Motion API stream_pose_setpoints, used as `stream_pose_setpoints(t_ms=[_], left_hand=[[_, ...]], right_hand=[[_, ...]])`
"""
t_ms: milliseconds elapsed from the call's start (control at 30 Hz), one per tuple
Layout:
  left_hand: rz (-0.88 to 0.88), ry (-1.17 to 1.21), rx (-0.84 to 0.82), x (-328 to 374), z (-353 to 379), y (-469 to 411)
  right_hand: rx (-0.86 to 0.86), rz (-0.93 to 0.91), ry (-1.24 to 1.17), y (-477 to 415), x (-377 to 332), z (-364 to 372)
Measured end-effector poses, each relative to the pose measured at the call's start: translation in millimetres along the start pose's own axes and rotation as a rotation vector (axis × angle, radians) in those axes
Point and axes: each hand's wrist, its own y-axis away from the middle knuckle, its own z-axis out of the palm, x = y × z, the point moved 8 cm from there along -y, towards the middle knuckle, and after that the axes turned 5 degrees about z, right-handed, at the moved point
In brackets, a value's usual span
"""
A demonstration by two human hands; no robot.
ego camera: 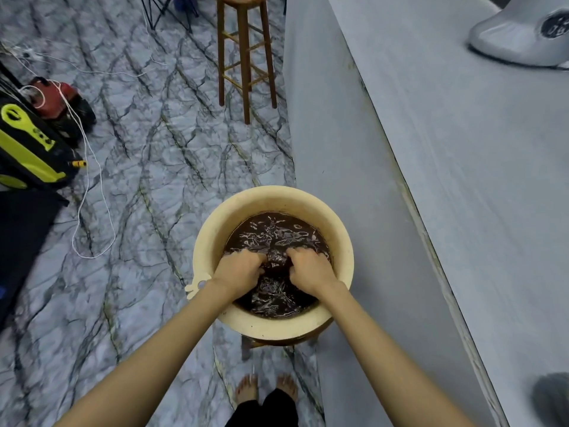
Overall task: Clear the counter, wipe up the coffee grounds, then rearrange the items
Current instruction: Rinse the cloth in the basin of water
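Both hands, left hand [238,270] and right hand [309,269], are clenched on a dark soaked cloth [275,262] in the round cream plastic basin [209,238] of brown water beside the grey counter's [480,180] edge, probably rinsing out coffee grounds.

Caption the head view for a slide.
Both hands, left hand and right hand, plunged into dark water in a cream basin beside the grey counter.

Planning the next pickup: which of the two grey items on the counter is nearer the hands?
The blurred grey item at the counter's near edge; the silver appliance sits far off.
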Motion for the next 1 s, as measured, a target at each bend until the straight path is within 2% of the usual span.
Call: stream_pose_setpoints(t_ms=[200, 333, 400, 500, 633, 733, 867, 1000], left_hand=[[-0.047, 0.235, -0.014, -12.4, 8.9, -8.3], [-0.018, 0.035, -0.083, -2.7, 12.2, -7.2], [0.042, -0.002, -0.128, 7.1, 17.8, -5.6], [0.067, 0.071, -0.123, 10.2, 22.5, -8.2], [0.106, 0.281, 0.065, 7.1, 0.9, -11.9], [0.227, 0.36, 0.202, 14.0, -30.6, -8.6], [0.414, 0.232, 0.392, 33.5, -78.5, -1.1], [0.601, -0.042, 0.569, 57.7, -112.8, 7.6]], right_hand=[[-0.104, -0.01, 0.01, -11.2, -3.9, 17.1], [-0.083, 0.011, 0.021, -21.2, -1.2, 4.3], [-0.149, 0.035, -0.126, -22.4, 1.0, 2.2], [-0.28, 0.049, -0.426, -18.8, -0.3, -7.8], [-0.392, 0.06, -0.697, -5.9, -5.2, -32.1], [-0.575, 0.038, -0.953, 4.4, -4.6, -39.4], [-0.813, -0.015, -1.304, 9.2, -1.2, -36.1], [-1.162, -0.265, -1.451, 18.6, -26.0, -31.6]])
